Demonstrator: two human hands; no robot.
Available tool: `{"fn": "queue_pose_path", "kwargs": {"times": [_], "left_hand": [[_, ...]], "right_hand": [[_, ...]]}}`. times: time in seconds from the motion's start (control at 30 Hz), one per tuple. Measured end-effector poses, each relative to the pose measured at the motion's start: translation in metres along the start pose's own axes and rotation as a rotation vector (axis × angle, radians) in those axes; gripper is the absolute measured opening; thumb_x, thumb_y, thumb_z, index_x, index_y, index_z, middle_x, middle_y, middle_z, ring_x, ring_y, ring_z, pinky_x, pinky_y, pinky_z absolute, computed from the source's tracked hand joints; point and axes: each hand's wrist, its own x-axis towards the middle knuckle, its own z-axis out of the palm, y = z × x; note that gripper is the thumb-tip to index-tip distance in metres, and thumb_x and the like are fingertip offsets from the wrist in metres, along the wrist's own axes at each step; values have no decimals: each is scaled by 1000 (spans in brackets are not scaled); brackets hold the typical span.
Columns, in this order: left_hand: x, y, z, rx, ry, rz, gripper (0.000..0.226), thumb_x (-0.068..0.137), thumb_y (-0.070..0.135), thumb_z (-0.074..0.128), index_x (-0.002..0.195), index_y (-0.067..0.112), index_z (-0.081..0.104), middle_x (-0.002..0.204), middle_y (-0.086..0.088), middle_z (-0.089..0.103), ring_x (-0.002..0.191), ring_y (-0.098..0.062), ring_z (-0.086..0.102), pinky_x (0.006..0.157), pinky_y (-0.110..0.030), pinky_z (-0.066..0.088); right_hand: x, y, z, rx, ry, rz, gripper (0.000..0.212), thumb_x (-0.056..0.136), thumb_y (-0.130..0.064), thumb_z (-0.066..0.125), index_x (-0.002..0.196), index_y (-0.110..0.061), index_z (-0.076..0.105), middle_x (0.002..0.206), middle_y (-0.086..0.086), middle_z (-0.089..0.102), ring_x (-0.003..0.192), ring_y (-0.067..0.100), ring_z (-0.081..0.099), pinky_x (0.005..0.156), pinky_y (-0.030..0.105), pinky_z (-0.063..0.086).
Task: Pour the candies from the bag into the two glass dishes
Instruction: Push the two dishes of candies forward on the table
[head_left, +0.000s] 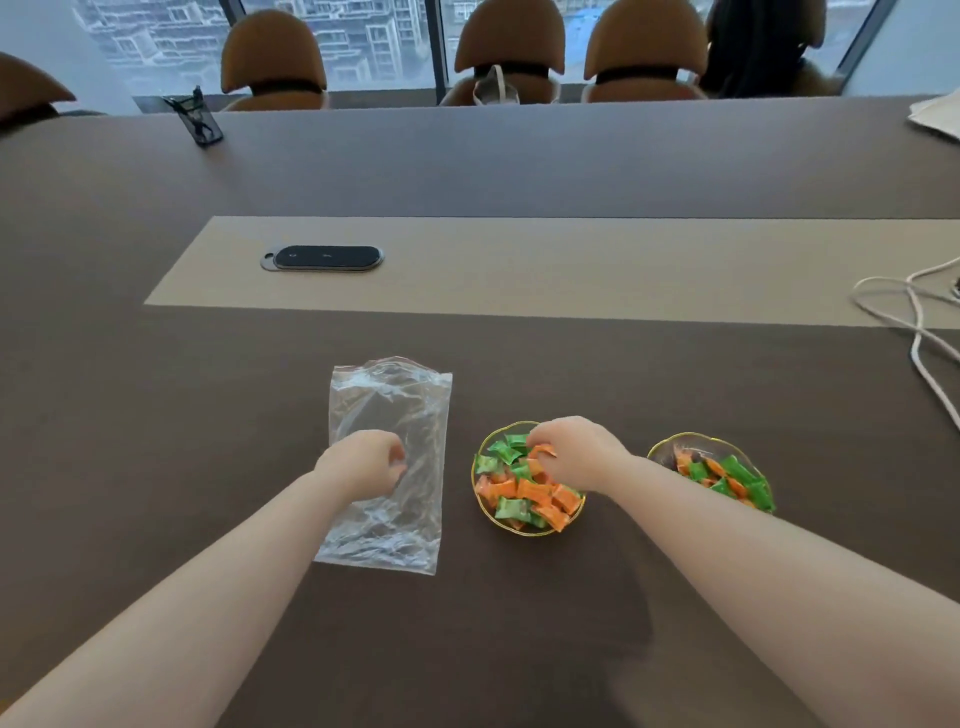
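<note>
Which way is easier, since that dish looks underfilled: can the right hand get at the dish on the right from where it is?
Probably yes: the right hand is over the fuller dish, and bare table separates it from the right dish.

Nothing readable anywhere, honestly. Candy wrappers (524, 493) in green and orange carry some print, but far too small and blurry to make out; same with two faint marks on the black oval gadget (326, 257) on the table. Clear bag (387, 415) totally plain, no label or number on it.
</note>
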Motion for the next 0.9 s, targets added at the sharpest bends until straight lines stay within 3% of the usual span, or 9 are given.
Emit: {"fn": "queue_pose_path", "kwargs": {"times": [0.13, 0.3, 0.4, 0.5, 0.67, 0.77, 0.9], "left_hand": [[21, 38, 5, -66, -10, 66, 32, 90, 32, 51, 116, 19, 63, 122, -1, 66, 114, -21, 59, 97, -37, 49], [45, 80, 21, -91, -43, 82, 45, 92, 30, 49, 135, 16, 47, 137, -7, 57, 126, -25, 52, 104, -37, 44], [58, 97, 34, -120, -107, 25, 57, 92, 27, 49, 144, 14, 31, 140, -11, 52, 125, -28, 52, 100, -37, 45], [68, 108, 43, -106, -133, -47, 61, 90, 20, 48, 146, 13, 26, 138, -12, 53, 118, -28, 56, 91, -35, 49], [75, 116, 54, -67, -110, -161, 48, 84, 6, 44, 132, 7, 43, 123, -12, 61, 109, -30, 59, 82, -34, 47], [79, 112, 60, -132, -88, -185, 37, 81, 7, 47, 116, 9, 58, 99, -8, 64, 85, -26, 60, 72, -32, 51], [81, 105, 65, -286, -26, -230, 27, 83, 5, 46, 99, 14, 67, 100, -11, 69, 84, -30, 66, 71, -36, 58]], "right_hand": [[-20, 61, -16, 38, 102, 179, 32, 94, -21, 42, 121, -23, 59, 124, 3, 64, 114, 26, 58, 92, 39, 51], [-50, 130, -24, 91, 135, 496, 40, 91, -21, 40, 130, -27, 50, 131, 3, 56, 114, 29, 55, 89, 43, 51], [-62, 161, -23, 102, 135, 658, 47, 89, -17, 40, 135, -25, 42, 135, 7, 51, 122, 31, 48, 92, 46, 49], [-71, 185, -18, 187, 88, 787, 51, 87, -12, 41, 137, -20, 39, 135, 10, 52, 118, 32, 51, 89, 40, 48], [-72, 207, -15, 394, 7, 869, 40, 84, -6, 46, 123, -14, 51, 111, 10, 56, 90, 31, 63, 66, 37, 59], [-68, 216, -15, 595, 35, 907, 27, 85, -8, 52, 111, -9, 58, 109, 16, 62, 83, 35, 69, 64, 46, 62], [-66, 219, -22, 722, 32, 890, 16, 83, -7, 59, 99, -2, 60, 95, 19, 64, 83, 36, 69, 70, 48, 61]]}}
